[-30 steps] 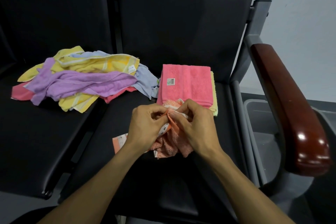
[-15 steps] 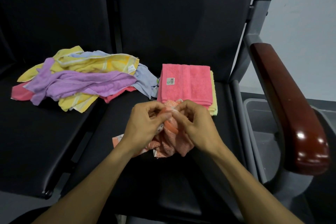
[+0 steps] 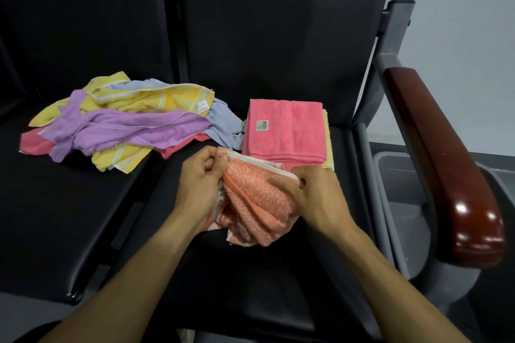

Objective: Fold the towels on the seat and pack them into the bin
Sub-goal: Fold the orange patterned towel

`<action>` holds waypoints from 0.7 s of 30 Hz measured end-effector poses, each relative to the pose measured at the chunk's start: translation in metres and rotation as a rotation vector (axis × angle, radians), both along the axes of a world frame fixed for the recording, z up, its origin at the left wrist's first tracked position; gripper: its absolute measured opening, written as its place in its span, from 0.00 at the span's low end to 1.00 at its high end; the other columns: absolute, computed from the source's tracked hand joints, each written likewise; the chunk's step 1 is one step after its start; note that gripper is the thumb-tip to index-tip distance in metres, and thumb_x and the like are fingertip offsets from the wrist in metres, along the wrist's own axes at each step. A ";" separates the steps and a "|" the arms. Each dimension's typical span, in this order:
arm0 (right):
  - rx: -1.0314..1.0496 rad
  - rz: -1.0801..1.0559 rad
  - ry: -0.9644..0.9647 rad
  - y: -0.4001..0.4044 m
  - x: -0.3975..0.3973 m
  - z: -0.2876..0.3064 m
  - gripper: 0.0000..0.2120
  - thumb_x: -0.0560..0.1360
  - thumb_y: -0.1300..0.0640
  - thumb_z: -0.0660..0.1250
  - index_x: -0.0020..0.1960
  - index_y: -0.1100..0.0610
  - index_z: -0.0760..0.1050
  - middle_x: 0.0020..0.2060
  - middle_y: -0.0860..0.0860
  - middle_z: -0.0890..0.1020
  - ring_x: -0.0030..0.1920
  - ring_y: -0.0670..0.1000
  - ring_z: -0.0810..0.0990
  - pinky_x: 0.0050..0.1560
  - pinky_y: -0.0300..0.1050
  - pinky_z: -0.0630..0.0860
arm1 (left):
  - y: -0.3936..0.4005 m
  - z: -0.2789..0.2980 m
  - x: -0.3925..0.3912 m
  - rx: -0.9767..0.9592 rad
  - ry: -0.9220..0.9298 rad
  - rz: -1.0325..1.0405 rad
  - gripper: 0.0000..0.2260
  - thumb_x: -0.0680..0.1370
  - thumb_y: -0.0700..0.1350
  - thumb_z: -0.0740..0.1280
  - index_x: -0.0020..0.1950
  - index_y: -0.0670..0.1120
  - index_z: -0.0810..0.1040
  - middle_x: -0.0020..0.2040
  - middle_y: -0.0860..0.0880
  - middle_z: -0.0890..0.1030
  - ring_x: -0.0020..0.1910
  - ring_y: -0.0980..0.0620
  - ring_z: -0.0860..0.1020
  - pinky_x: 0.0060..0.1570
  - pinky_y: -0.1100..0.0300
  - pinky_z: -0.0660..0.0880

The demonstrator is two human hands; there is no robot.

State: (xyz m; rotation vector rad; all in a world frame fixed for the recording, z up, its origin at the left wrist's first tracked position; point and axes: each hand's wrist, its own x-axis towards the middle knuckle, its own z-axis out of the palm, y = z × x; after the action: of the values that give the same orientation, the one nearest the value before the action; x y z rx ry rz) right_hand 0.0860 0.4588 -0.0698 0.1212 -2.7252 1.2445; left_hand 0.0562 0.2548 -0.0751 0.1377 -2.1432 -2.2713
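We hold the crumpled orange terry towel with a white hem (image 3: pixel 256 198) above the black padded seat (image 3: pixel 273 287). Our left hand (image 3: pixel 199 184) and right hand (image 3: pixel 315 198) each pinch a hem corner, probably to spread it for folding. Two folded towels, pink (image 3: pixel 289 128) over pale yellow, wait behind; one loose pile (image 3: pixel 125 122) lies left; one grey plastic bin (image 3: pixel 401 203) stands right.

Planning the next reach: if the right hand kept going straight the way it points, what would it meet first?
Probably the folded pink towel; the right hand, pinching the orange towel, points up-left toward it, though depth is unclear.
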 end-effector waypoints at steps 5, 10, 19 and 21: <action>0.137 -0.001 0.008 0.010 0.000 0.000 0.22 0.77 0.46 0.71 0.30 0.51 0.67 0.23 0.45 0.69 0.25 0.46 0.67 0.29 0.43 0.62 | -0.017 0.000 -0.007 -0.017 0.003 0.103 0.12 0.84 0.40 0.62 0.42 0.48 0.79 0.34 0.50 0.78 0.37 0.50 0.73 0.44 0.52 0.70; 0.155 -0.052 0.053 0.017 0.001 -0.002 0.10 0.80 0.56 0.66 0.40 0.50 0.71 0.29 0.44 0.75 0.30 0.44 0.73 0.31 0.41 0.63 | -0.026 0.002 -0.005 -0.015 -0.005 0.132 0.12 0.84 0.41 0.62 0.41 0.47 0.78 0.32 0.52 0.77 0.35 0.53 0.72 0.43 0.54 0.70; -0.184 -0.127 0.049 0.024 -0.002 0.004 0.14 0.76 0.53 0.72 0.36 0.56 0.75 0.30 0.48 0.79 0.30 0.43 0.76 0.32 0.36 0.71 | -0.038 0.003 -0.006 -0.009 -0.040 0.221 0.11 0.84 0.41 0.62 0.44 0.45 0.78 0.35 0.50 0.78 0.36 0.53 0.73 0.41 0.56 0.70; -0.283 -0.044 -0.016 0.024 -0.003 0.006 0.08 0.78 0.56 0.71 0.40 0.55 0.80 0.34 0.48 0.82 0.36 0.44 0.81 0.38 0.40 0.77 | -0.042 0.002 -0.008 -0.004 -0.044 0.241 0.11 0.84 0.41 0.62 0.43 0.45 0.78 0.36 0.48 0.77 0.36 0.52 0.73 0.41 0.56 0.70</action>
State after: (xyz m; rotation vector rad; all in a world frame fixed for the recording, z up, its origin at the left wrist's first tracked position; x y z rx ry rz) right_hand 0.0829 0.4831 -0.0640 0.0205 -2.5154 1.6059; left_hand 0.0481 0.2130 -0.0728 0.4249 -2.0241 -2.1461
